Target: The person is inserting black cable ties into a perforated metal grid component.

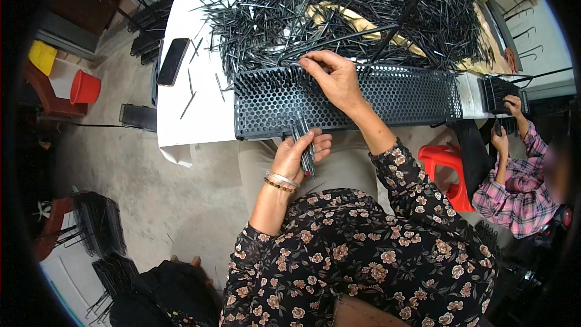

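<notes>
In my left hand (292, 158) is a small bundle of thin dark sticks (301, 130), held below the near edge of a black perforated rack (387, 97). The rack is long and full of round holes, and several short sticks (275, 77) stand upright along its far left part. Over that standing row, my right hand (336, 80) is closed in a pinch, thumb against fingers. Whatever lies between those fingertips is hidden or too small to make out. A large heap of loose black sticks (266, 21) lies just beyond the rack.
A phone (173, 62) and a few stray sticks lie on the white table cover (200, 109) at left. A thin black rod (404, 15) slants above the heap. At right are a red stool (446, 172) and a co-worker in plaid (514, 194), hands at another rack.
</notes>
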A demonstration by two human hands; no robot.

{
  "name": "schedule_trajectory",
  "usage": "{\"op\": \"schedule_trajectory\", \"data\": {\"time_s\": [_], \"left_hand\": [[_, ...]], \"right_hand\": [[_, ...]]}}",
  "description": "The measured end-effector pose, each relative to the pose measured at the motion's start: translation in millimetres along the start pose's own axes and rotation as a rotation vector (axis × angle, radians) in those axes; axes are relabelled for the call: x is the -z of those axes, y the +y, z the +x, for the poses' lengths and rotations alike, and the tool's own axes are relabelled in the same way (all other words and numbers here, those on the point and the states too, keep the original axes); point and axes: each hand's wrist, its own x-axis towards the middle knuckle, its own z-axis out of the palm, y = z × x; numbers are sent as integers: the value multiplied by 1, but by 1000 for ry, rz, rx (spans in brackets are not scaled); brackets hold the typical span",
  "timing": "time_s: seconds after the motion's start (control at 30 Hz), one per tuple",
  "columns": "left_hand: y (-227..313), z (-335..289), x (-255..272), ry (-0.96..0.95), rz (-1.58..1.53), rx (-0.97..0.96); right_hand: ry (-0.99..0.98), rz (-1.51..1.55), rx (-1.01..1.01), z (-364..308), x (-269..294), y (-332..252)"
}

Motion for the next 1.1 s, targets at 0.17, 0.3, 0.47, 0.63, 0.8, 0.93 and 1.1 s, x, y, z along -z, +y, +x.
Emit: {"op": "schedule_trajectory", "data": {"time_s": [0.17,0.3,0.47,0.63,0.8,0.93,1.1], "left_hand": [[-5,-12,6,44,-84,30],[-12,-11,8,34,-150,46],[-14,-10,15,-16,-177,63],[-13,-13,16,-89,-141,95],[-8,-14,17,-76,-45,144],[-7,-10,19,-96,-8,116],[-5,-7,22,-124,20,143]], "right_hand": [[7,-174,292,-5,-12,3],[3,-186,293,-9,-10,5],[67,-265,344,-18,-15,6],[63,-482,512,-24,-17,9],[22,-552,633,-24,-15,12],[10,-477,572,-28,-16,13],[-53,-540,605,-28,-16,8]]}}
